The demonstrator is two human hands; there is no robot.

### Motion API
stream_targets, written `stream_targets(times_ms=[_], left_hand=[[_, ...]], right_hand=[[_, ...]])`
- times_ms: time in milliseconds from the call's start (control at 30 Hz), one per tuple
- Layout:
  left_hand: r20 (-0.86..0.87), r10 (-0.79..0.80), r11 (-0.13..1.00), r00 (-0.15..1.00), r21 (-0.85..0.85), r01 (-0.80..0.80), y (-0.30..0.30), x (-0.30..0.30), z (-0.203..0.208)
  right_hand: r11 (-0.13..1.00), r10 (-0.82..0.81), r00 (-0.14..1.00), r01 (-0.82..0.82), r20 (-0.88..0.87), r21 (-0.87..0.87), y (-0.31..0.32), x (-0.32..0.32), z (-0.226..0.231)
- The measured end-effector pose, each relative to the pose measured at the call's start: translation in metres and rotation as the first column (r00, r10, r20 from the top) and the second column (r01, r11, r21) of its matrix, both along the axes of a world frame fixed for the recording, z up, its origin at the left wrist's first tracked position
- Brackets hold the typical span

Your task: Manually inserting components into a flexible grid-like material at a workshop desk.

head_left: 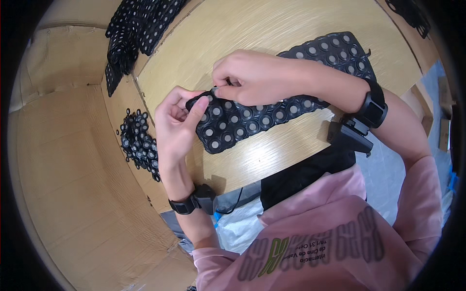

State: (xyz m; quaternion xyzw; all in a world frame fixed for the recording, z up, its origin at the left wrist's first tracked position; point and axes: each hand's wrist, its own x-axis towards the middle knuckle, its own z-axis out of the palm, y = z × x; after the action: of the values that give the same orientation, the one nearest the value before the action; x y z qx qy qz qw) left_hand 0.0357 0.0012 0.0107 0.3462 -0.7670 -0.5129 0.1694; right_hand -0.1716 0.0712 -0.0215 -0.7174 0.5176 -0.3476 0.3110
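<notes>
A black moulded rubber sheet (252, 127), set with rows of grey round centres, lies slantwise across the wooden table (194, 43). My left hand (177, 119) pinches its upper left corner between thumb and fingers, the corner a little raised. Right beside that grip, my right hand (250, 80) is closed, thumb against fingers, at the sheet's upper edge. A small greyish bit shows at its fingertips; I cannot tell whether it is part of the sheet. My right hand and forearm cover the middle of the sheet.
Loose black rings with pale centres (138, 140) lie heaped left of the table, on cardboard (73, 160). More black sheets (141, 29) are piled at the far left, and another black bundle (410, 14) sits at the far right. Dark straps with boxy modules (357, 133) circle both wrists.
</notes>
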Motion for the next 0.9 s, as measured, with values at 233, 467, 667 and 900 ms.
stream_targets(times_ms=[233,467,667,900], left_hand=[[-0.054,-0.004,0.982,0.999,0.190,0.014,-0.009,0.004,0.000],[-0.065,0.037,0.954,0.997,0.300,-0.016,-0.003,-0.007,0.000],[0.057,-0.018,0.999,0.998,0.035,0.016,0.003,-0.014,-0.005],[0.007,0.032,0.994,0.999,0.108,-0.033,0.006,-0.015,-0.006]], right_hand=[[0.951,0.043,0.971,-0.112,0.235,0.287,0.006,-0.026,0.021],[0.914,0.069,0.945,-0.188,0.319,0.359,0.005,-0.033,0.018],[0.923,0.143,0.941,-0.238,0.305,0.302,0.000,-0.035,0.009],[0.932,0.132,0.951,-0.216,0.280,0.291,0.003,-0.034,0.007]])
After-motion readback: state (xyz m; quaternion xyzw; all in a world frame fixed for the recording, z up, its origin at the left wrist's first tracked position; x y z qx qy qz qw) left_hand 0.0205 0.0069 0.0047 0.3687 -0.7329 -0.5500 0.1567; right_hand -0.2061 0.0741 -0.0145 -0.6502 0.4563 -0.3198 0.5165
